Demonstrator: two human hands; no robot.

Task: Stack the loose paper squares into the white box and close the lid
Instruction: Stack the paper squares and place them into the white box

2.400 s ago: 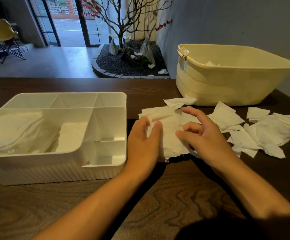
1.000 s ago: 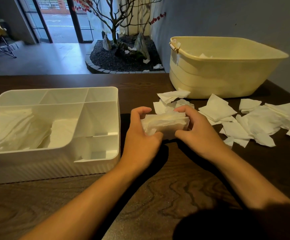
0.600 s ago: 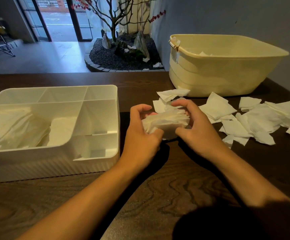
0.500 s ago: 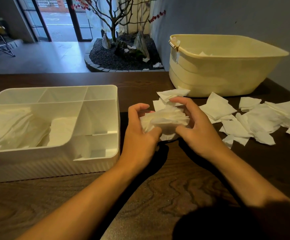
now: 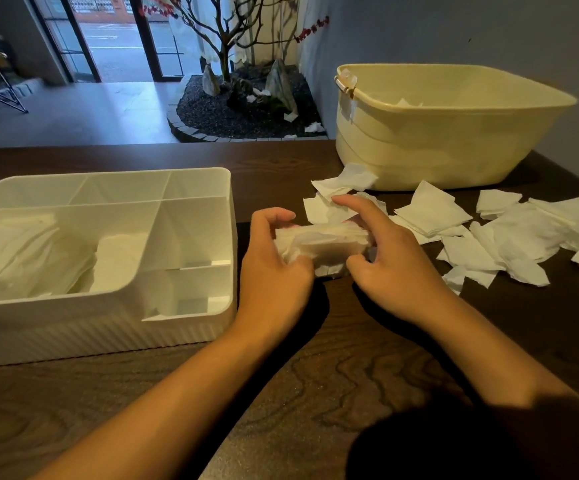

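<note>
A small stack of white paper squares (image 5: pixel 322 245) is held between both hands just above the dark wooden table. My left hand (image 5: pixel 274 268) grips its left end, and my right hand (image 5: pixel 392 265) grips its right end with the forefinger raised. The white box (image 5: pixel 194 327), divided into compartments, stands open on the left and holds a pile of paper in its large left compartment. More loose paper squares (image 5: pixel 520 237) lie scattered to the right. No lid is visible.
A large cream plastic tub (image 5: pixel 437 133) stands at the back right of the table, with some paper inside. A few paper squares (image 5: pixel 343 183) lie just in front of it. Bare wood stretches along the table's near edge.
My hands gathered flat-lying squares into a stack and lifted it off the table. In the last half second the stack was squeezed tighter and the right forefinger lifted.
</note>
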